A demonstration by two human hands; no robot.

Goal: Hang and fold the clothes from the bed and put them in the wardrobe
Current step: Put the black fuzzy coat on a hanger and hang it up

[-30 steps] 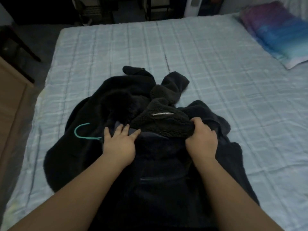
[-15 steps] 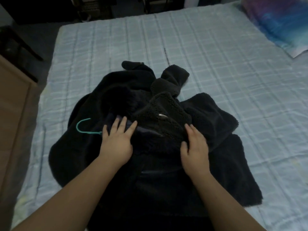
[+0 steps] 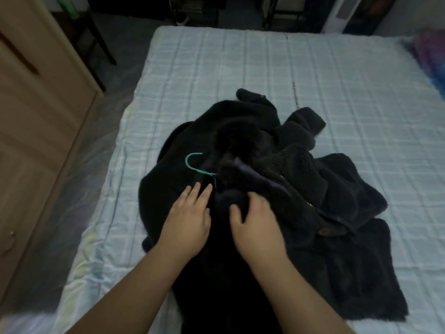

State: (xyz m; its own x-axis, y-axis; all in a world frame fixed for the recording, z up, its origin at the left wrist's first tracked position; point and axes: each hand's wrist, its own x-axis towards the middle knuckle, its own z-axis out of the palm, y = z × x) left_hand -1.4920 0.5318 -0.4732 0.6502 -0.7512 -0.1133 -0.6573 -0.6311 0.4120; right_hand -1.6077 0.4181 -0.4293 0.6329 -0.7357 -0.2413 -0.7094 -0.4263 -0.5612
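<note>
Grip: your right hand (image 3: 258, 224) lies on the black fleece jacket (image 3: 277, 189), fingers bent into the pile with a fold of dark fabric between thumb and fingers; it looks like a pinch, though motion blur keeps the contact from being clear. Your left hand (image 3: 187, 219) lies flat on the same jacket just beside the right, fingers straight and slightly spread, gripping nothing.

Hanger: thin teal wire hanger (image 3: 196, 166), hook exposed on top of the jacket just beyond your left fingertips, the rest buried in the fabric. Not touched by either hand.

Jacket: crumpled heap, lying toward the near-left part of the bed (image 3: 240, 68), its near hem reaching the near edge under your forearms. Sleeves bunched toward the far side; a zip line runs along the right-hand folds.

Surroundings: pale blue checked bed cover; purple-and-blue pillow (image 3: 433, 61) at the far right corner; light wooden wardrobe (image 3: 36, 116) off the left edge of the bed.
</note>
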